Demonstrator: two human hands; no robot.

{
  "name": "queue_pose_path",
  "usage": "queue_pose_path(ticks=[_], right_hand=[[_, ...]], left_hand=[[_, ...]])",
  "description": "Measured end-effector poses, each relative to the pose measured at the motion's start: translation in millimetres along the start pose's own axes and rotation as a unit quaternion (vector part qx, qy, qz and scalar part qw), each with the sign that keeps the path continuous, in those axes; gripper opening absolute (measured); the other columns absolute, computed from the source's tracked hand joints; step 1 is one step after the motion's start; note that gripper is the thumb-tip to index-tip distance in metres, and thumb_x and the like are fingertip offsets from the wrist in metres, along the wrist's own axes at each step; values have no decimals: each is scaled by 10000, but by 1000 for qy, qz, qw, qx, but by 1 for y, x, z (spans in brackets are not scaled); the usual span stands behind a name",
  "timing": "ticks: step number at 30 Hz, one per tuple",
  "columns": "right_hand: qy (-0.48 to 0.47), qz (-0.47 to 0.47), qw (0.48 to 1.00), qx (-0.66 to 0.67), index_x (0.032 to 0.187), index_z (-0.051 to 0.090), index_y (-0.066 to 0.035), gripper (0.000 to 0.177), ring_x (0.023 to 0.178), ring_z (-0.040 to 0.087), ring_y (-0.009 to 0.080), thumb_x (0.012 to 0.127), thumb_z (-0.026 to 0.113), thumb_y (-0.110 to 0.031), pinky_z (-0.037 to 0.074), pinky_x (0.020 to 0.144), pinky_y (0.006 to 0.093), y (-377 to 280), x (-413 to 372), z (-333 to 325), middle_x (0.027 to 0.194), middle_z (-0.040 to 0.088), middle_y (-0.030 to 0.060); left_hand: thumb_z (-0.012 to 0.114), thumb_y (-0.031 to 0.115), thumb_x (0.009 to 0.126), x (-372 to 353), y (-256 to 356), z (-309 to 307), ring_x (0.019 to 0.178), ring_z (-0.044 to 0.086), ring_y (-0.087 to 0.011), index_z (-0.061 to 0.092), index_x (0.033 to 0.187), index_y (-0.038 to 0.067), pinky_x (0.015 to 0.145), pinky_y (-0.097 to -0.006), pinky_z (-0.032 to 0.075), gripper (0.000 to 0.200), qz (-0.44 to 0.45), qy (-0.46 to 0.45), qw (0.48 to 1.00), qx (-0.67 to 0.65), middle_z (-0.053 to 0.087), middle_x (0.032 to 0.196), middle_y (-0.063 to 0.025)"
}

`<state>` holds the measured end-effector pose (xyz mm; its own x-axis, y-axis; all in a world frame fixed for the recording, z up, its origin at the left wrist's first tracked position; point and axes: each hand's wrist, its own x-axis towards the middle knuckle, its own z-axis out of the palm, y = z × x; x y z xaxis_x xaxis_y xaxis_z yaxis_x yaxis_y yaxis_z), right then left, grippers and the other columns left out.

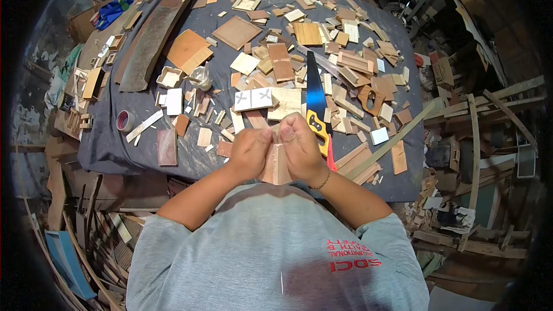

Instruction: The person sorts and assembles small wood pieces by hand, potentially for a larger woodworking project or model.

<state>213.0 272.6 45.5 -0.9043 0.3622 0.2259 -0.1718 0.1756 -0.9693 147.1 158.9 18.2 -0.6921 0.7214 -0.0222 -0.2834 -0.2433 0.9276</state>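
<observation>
Close to my chest, at the near edge of the cloth-covered table, a small piece of wood (277,165) is gripped between both hands. My left hand (251,148) is closed on its left side, and my right hand (300,148) is closed on its right side, with the thumbs side by side at the top. Just beyond them lie a white block with pencilled X marks (253,98) and a pale wooden square (286,102). A handsaw with a yellow and black handle (318,129) lies right beside my right hand, its blue-black blade pointing away.
Many wood offcuts (280,62) cover the dark cloth (144,148). A second saw with a wooden handle (370,100) lies to the right. A tape roll (125,120) and a glass jar (201,77) are on the left. A long wood strip (397,138) crosses the right edge.
</observation>
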Motion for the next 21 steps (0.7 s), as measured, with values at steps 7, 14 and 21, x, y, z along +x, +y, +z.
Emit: queue_pose_path(ticks=[7, 14, 21], right_hand=[[107, 58, 970, 209, 874, 417, -106, 292, 425, 373, 85, 1011, 372, -360, 299, 397, 208, -8, 13, -6, 531, 428, 19], [22, 89, 965, 247, 834, 467, -58, 343, 644, 409, 66, 1021, 360, -325, 350, 589, 207, -16, 11, -23, 693, 433, 0], [47, 213, 967, 129, 894, 499, -59, 524, 449, 411, 82, 990, 283, -526, 351, 440, 210, 56, -14, -46, 536, 465, 25]], left_hand=[[199, 554, 983, 5, 23, 1, 444, 343, -130, 415, 558, 93, 451, -245, 274, 663, -33, 25, 996, -79, 379, 489, -35], [196, 589, 969, 5, 22, 6, 482, 354, -131, 421, 564, 78, 489, -243, 287, 690, -49, -38, 990, -129, 381, 496, -33], [252, 673, 920, 8, 8, -8, 500, 355, -122, 429, 637, 94, 498, -246, 290, 669, -88, -21, 990, -105, 381, 556, -5]])
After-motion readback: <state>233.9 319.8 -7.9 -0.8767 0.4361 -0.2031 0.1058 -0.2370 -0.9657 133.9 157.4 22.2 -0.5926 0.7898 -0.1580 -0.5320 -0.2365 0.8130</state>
